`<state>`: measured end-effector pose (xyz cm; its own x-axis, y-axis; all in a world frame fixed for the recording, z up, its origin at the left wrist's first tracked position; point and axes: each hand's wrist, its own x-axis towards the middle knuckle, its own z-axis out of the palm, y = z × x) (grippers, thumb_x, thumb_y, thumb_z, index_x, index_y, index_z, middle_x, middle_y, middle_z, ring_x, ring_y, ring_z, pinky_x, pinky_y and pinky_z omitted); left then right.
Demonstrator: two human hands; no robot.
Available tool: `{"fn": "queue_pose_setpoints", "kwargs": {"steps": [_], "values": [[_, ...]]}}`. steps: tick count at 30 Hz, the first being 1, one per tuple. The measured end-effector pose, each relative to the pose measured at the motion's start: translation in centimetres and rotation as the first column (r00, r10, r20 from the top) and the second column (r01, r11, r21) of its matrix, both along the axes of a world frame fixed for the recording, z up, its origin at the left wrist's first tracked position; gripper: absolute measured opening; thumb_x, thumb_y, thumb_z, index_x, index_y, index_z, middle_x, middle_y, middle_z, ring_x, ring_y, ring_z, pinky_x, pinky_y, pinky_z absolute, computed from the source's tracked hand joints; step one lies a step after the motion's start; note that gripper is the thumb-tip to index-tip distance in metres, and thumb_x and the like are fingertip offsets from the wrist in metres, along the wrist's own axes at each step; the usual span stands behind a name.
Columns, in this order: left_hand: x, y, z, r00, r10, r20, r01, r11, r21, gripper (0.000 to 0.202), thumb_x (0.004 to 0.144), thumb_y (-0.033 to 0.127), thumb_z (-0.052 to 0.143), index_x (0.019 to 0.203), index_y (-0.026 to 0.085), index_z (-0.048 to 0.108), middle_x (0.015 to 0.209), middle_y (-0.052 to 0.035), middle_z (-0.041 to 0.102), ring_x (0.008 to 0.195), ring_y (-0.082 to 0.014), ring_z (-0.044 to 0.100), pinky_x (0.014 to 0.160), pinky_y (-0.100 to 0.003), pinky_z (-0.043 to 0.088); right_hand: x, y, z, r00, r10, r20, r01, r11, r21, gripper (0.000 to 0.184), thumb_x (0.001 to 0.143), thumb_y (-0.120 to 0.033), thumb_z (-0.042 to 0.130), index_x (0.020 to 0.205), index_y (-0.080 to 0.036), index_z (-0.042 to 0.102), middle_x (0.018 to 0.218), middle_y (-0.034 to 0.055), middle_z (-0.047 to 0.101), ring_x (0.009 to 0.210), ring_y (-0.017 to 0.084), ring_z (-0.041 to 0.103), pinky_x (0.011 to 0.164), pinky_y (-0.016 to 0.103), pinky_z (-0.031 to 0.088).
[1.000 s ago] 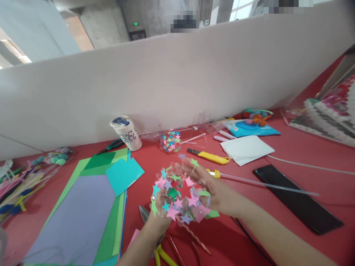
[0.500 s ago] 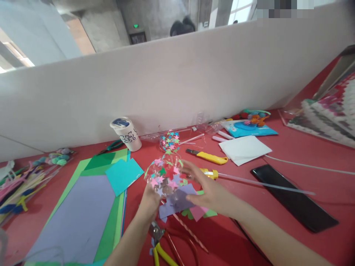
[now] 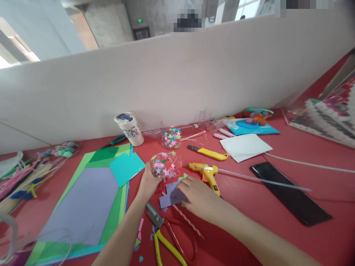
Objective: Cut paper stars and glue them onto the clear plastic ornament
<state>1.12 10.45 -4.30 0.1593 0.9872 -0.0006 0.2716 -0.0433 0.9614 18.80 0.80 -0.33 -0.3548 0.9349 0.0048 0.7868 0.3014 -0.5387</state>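
Observation:
A clear plastic ball with star stickers [image 3: 166, 165] in pink, green and lilac is held up in my left hand [image 3: 149, 183], whose fingers wrap its left side. My right hand [image 3: 198, 195] is down at a small heap of cut paper, its fingers bent and together over the right end of a purple paper piece [image 3: 169, 199]. Whatever the fingertips pinch there is hidden beneath them. Bits of green paper [image 3: 183, 177] peek out above the hand. Just right of it lies a yellow glue gun [image 3: 205, 169] with a long glue stick [image 3: 263, 180] in its back.
Yellow-handled pliers [image 3: 156, 218] and a twisted pink stick [image 3: 191, 223] lie in front. Behind are a second starry ball [image 3: 171, 137], a yellow cutter [image 3: 212, 153] and a white cup [image 3: 130, 129]. Coloured sheets [image 3: 83, 199] spread left; a black phone-like slab [image 3: 291, 195] lies right.
My right hand has left the ball's side and come down onto the paper scraps, its fingers closing from a wide spread. My left hand still holds the ball, slightly higher in view.

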Motion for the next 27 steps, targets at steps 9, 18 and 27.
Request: {"fn": "queue_pose_setpoints", "kwargs": {"steps": [9,18,27], "values": [[-1.1,-0.3,1.4,0.975,0.016,-0.221,0.009,0.994,0.111,0.044,0.061,0.006,0.058,0.102,0.019,0.048,0.083,0.0000,0.058,0.076,-0.0164,0.058,0.077,-0.032,0.047,0.5,1.1,-2.1,0.981,0.047,0.187,-0.075,0.986,0.149,0.030,0.091,-0.030,0.057,0.118,-0.017,0.056,0.122,0.0083,0.058,0.104,0.024,0.059,0.087,0.046,0.050],[-2.8,-4.3,4.2,0.958,-0.005,-0.288,0.057,0.983,0.173,0.014,0.073,0.026,0.057,0.086,0.019,0.057,0.083,-0.0019,0.060,0.072,-0.0160,0.056,0.072,-0.030,0.045,1.0,1.7,-0.9,1.000,-0.015,-0.014,0.017,0.991,0.129,0.027,0.092,-0.028,0.056,0.116,-0.017,0.057,0.116,0.0078,0.061,0.095,0.021,0.063,0.079,0.040,0.054],[-2.2,-6.4,5.2,0.930,-0.260,-0.259,0.281,0.958,0.047,0.012,0.073,0.030,0.058,0.072,0.019,0.061,0.074,0.0002,0.064,0.074,-0.0176,0.060,0.070,-0.027,0.045,0.5,0.2,2.2,0.968,-0.099,-0.231,0.143,0.973,0.182,0.020,0.086,-0.003,0.052,0.095,-0.018,0.061,0.091,0.0033,0.064,0.086,0.015,0.061,0.077,0.027,0.050]]}}
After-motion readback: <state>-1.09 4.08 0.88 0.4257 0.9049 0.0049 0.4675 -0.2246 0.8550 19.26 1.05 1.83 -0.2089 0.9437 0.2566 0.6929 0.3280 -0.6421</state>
